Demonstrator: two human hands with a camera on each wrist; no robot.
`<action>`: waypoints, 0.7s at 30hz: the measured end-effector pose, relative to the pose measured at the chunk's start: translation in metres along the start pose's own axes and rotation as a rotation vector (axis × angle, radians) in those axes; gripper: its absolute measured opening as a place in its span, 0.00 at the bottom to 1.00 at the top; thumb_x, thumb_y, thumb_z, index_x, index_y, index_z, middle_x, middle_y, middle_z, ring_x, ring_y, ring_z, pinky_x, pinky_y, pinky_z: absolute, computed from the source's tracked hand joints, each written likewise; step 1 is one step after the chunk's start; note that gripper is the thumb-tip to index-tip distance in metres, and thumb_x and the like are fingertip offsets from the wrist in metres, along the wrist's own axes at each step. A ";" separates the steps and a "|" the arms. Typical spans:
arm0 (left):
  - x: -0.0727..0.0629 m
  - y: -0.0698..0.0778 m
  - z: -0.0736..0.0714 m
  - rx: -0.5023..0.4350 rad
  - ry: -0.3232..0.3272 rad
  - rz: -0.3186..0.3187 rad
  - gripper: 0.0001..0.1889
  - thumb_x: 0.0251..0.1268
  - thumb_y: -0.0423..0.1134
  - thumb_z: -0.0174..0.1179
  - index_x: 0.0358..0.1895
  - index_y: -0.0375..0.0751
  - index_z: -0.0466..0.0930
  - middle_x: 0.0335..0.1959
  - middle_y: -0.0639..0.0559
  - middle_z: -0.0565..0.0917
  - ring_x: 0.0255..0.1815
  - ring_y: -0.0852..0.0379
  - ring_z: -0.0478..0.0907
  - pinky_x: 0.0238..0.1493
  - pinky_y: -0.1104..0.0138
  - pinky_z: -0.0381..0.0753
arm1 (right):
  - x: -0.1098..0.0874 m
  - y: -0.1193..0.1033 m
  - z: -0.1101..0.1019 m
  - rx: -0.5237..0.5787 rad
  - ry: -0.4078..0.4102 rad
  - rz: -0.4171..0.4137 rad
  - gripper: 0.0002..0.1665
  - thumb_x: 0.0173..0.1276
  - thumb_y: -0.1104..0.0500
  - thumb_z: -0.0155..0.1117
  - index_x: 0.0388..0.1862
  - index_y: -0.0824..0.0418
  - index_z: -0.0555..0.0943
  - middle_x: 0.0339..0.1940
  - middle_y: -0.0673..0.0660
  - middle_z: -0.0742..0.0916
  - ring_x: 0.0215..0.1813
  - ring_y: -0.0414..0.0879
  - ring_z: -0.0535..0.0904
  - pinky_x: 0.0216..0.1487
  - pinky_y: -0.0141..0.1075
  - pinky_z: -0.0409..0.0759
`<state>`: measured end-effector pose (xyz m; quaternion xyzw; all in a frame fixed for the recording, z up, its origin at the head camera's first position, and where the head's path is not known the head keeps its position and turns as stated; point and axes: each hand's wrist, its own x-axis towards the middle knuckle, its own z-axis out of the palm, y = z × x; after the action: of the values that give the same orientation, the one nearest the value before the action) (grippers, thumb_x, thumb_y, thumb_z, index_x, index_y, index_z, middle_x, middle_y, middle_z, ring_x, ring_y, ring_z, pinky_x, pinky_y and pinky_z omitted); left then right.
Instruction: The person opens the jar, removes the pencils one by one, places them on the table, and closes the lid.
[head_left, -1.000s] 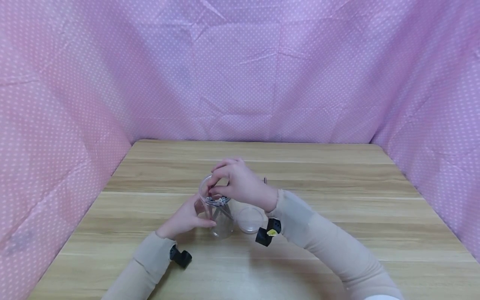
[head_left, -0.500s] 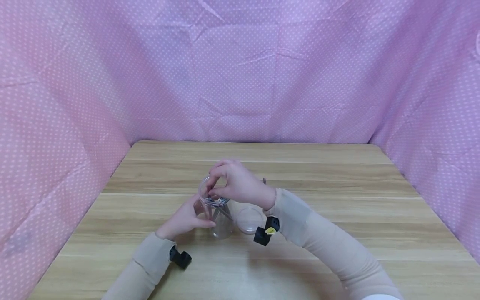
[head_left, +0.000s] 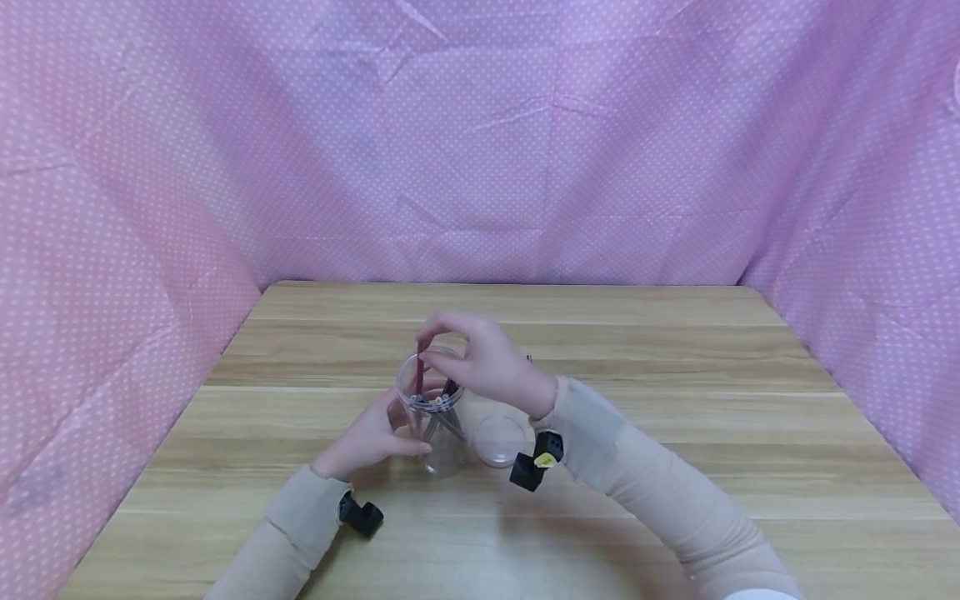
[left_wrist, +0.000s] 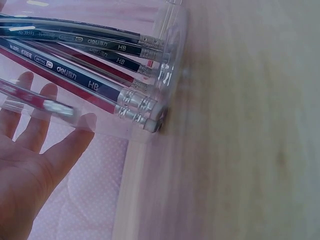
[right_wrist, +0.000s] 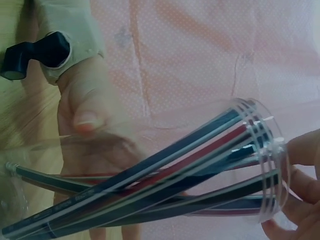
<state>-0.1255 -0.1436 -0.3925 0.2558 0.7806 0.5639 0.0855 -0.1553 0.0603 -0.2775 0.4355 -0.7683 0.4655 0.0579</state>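
Observation:
A clear plastic jar point(head_left: 446, 461) stands on the table with several pencils inside. My left hand point(head_left: 375, 437) holds the jar by its side, thumb and fingers around the wall. In the left wrist view, dark and red pencils point(left_wrist: 75, 70) marked HB rest with their eraser ends at the jar's base. At the jar's mouth, my right hand point(head_left: 483, 354) pinches the upper end of a red pencil point(head_left: 419, 371), whose lower part is within the jar. That pencil's metal end point(left_wrist: 60, 109) sits higher than the others. Right fingers point(right_wrist: 305, 180) show beside the rim in the right wrist view.
A round clear lid point(head_left: 500, 440) lies on the wooden table point(head_left: 637, 333) right of the jar. A thin dark tip point(head_left: 529, 358) shows behind the right wrist. Pink dotted cloth point(head_left: 480, 150) hangs around the table's back and sides.
My right hand's fingers have risen from inside the jar's mouth, and a red pencil now shows upright between them above the pencil tops. The left hand and jar have stayed put.

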 end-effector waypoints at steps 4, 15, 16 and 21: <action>0.001 -0.001 0.001 0.005 0.005 -0.030 0.49 0.46 0.27 0.69 0.73 0.50 0.54 0.68 0.46 0.68 0.69 0.45 0.63 0.68 0.55 0.61 | 0.002 -0.001 -0.003 0.137 0.071 0.003 0.11 0.62 0.72 0.60 0.45 0.70 0.76 0.42 0.64 0.85 0.47 0.48 0.83 0.43 0.29 0.81; 0.001 -0.001 0.000 -0.039 -0.007 -0.021 0.54 0.44 0.27 0.70 0.75 0.47 0.45 0.69 0.36 0.64 0.68 0.39 0.63 0.67 0.52 0.64 | 0.011 -0.007 -0.020 0.485 0.324 -0.019 0.12 0.64 0.79 0.49 0.47 0.79 0.67 0.39 0.72 0.77 0.41 0.56 0.85 0.46 0.45 0.83; 0.001 0.000 0.000 -0.040 -0.008 -0.016 0.54 0.44 0.27 0.70 0.75 0.46 0.46 0.70 0.36 0.64 0.68 0.40 0.63 0.67 0.57 0.65 | 0.011 -0.008 -0.023 0.501 0.351 -0.010 0.12 0.64 0.79 0.49 0.48 0.79 0.66 0.39 0.70 0.78 0.40 0.51 0.85 0.45 0.45 0.83; 0.001 0.001 0.000 -0.027 -0.001 -0.031 0.53 0.43 0.28 0.70 0.75 0.43 0.47 0.70 0.37 0.63 0.69 0.41 0.63 0.66 0.63 0.66 | 0.013 -0.010 -0.037 0.581 0.475 0.044 0.13 0.66 0.77 0.50 0.49 0.75 0.66 0.38 0.57 0.79 0.36 0.40 0.84 0.43 0.46 0.84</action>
<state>-0.1262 -0.1431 -0.3913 0.2426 0.7767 0.5730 0.0982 -0.1673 0.0787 -0.2437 0.2969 -0.5785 0.7534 0.0985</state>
